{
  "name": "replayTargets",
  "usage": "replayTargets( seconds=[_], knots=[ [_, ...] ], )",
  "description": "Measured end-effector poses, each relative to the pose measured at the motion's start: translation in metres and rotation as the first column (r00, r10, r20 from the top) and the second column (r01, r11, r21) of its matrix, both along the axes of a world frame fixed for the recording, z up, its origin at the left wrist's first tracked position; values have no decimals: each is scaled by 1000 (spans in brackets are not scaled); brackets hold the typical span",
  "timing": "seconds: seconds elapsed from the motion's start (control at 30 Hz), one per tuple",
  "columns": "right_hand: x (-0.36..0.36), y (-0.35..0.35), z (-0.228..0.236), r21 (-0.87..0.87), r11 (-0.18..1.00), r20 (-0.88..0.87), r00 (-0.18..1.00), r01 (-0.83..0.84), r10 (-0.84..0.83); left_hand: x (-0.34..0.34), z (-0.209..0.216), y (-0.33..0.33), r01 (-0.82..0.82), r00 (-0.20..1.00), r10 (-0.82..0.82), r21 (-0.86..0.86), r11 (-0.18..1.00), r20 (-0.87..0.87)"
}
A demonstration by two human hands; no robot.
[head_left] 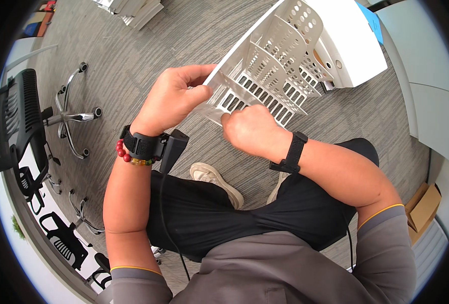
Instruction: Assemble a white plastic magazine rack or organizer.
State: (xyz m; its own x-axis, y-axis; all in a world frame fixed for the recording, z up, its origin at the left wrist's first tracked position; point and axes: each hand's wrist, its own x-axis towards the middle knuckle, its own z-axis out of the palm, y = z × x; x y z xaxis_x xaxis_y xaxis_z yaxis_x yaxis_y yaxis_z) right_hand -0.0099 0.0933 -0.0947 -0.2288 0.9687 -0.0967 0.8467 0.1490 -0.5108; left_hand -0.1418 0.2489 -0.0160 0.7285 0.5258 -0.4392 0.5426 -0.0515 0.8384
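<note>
A white perforated plastic file rack with several upright dividers is held tilted in front of me, above the grey carpet. My left hand grips the rack's near left corner, thumb on its edge. My right hand is closed against the slotted bottom edge of the rack, fingers curled on it. Both wrists wear black straps; the left also has a red bead bracelet and a small black device.
A white box-like unit stands on the carpet behind the rack. A black mesh office chair with a chrome base is at left. A cardboard box sits at right. My knees and a beige shoe are below.
</note>
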Motion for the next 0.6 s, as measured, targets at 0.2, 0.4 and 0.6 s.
replayTargets(
  seconds=[0.2,0.4,0.6],
  knots=[
    [6,4,-3,-37,999,-3,1000,6,-6,1,-6,-8,-125,989,133,-111,986,71],
    [16,14,-9,17,997,-72,995,75,-74,2,-22,-21,-194,916,322,-440,877,237],
    [19,10,-11,-10,1000,-59,998,24,-25,-2,-25,-23,-149,928,301,-519,842,222]
  ],
)
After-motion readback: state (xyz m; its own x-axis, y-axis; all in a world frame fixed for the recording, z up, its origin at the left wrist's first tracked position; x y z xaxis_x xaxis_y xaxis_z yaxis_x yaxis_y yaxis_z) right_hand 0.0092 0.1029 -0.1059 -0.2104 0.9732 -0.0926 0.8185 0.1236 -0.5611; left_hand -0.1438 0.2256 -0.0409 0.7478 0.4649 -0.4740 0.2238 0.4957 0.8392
